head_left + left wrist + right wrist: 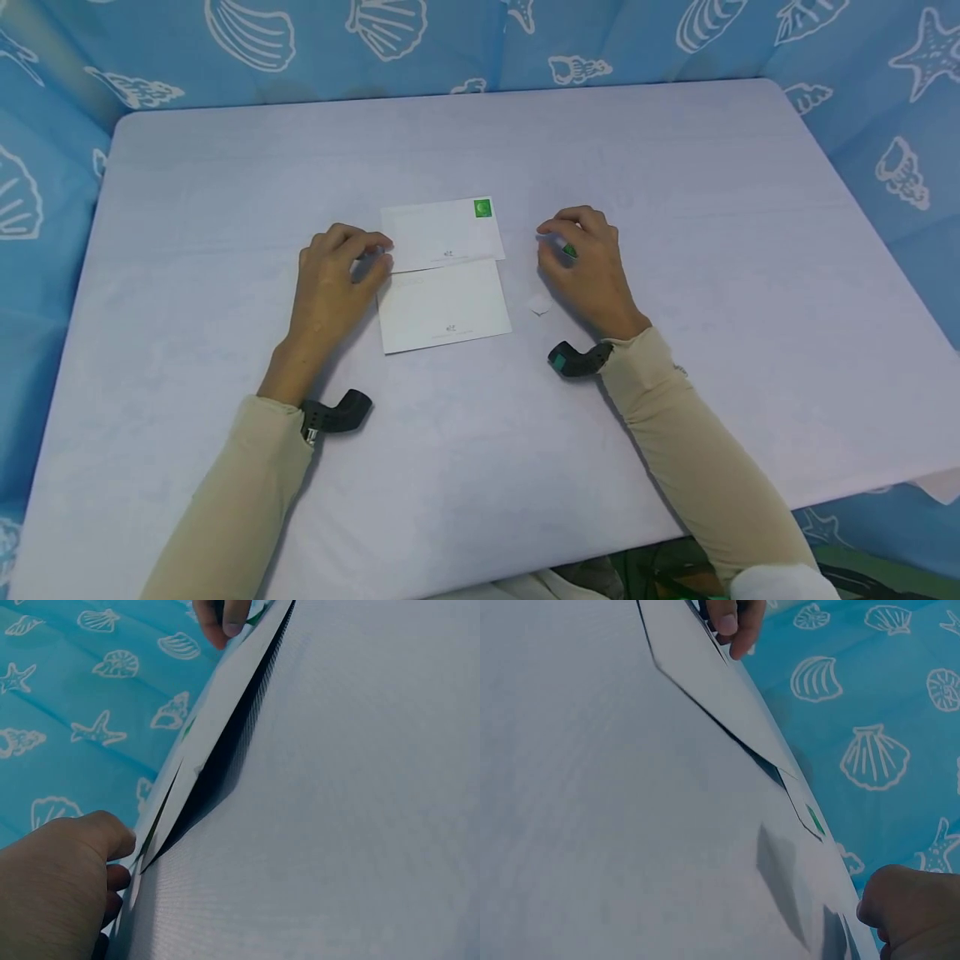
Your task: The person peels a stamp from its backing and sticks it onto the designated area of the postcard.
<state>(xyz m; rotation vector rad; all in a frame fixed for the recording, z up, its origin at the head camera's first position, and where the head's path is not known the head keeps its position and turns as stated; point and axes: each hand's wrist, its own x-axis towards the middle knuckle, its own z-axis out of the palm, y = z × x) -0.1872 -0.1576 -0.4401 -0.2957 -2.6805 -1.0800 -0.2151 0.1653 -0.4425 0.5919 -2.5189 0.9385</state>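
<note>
White cloth (225,208) on the table, going L to R. Left hand (326,287) is bent w/ thumb + index tips right at the left edge of the far envelope (427,235); tbh can't tell if it's pinching or just touching. Far envelope lies flat w/ a green stamp (482,207) in its top right corner. Near envelope (442,308) sits just below, edges meeting (maybe overlapping, can't tell), no stamp showing on its face. Then a small paper scrap (539,306) on the cloth, well short of the right hand's wrist cam.

Right hand (588,262) has its fingers curled round a loose stamp (570,249), prob a light hold, tho the exact contact is hidden.

Tips imo: hold the loose stamp by its edges, so the corners stay flat + fingers don't cover the back. Keep LH pressing lightly on the envelope edge so it doesn't skid, and square the stamp up b4 any contact, bc fixing a crooked one risks a tear.
</note>
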